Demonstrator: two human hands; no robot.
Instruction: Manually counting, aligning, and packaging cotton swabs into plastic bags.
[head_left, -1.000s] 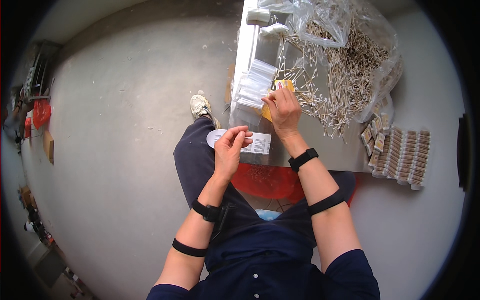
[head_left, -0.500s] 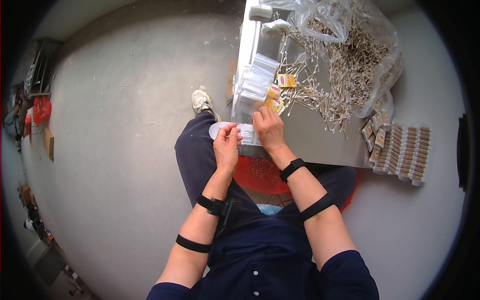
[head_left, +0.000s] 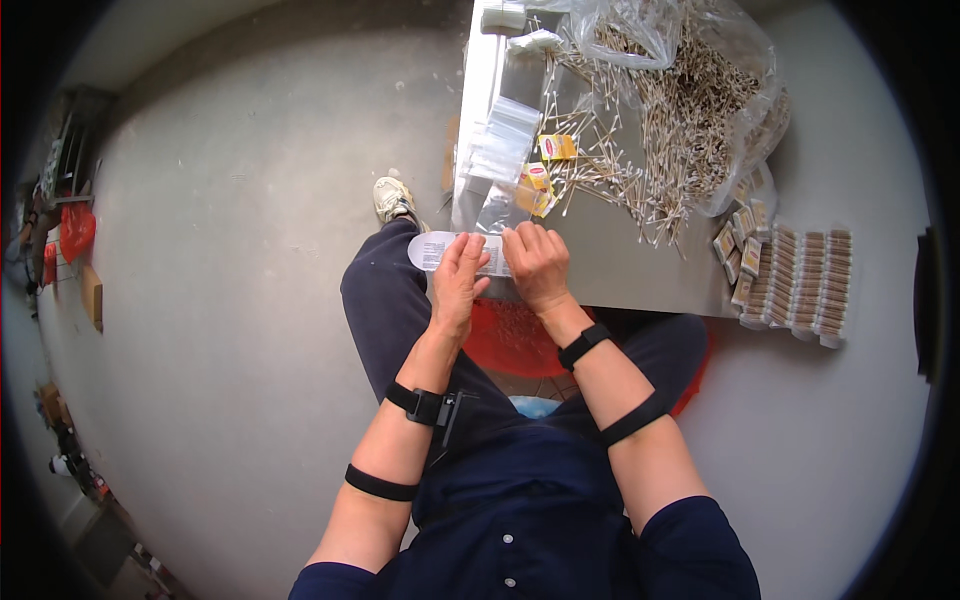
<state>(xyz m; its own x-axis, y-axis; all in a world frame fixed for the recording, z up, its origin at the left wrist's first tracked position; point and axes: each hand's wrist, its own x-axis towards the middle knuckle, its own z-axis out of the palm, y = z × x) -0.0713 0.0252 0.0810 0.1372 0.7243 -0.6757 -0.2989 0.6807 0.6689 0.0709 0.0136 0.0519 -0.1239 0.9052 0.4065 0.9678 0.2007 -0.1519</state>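
Note:
A white card (head_left: 428, 250) with a rounded end and small print lies across the near left corner of the table. My left hand (head_left: 460, 280) pinches it at the middle, thumb and fingers together. At its right end my right hand (head_left: 537, 268) has its fingers curled closed on the card; the fingertips hide that end. Just beyond my hands are clear plastic sleeves (head_left: 502, 145) in an overlapping stack. Beside the sleeves lie yellow printed cards (head_left: 556, 147). Loose cotton swabs (head_left: 600, 165) are scattered to their right.
A large clear bag (head_left: 765, 130) spills a heap of cotton swabs over the far right of the table (head_left: 650, 285). Packed swab bundles (head_left: 800, 285) stand in rows at the right edge. Below the table edge is a red surface (head_left: 505, 340) between my knees.
The white card and both hands have shifted slightly left. My left fingers have straightened along the card. The table contents appear a little further left and up in the picture.

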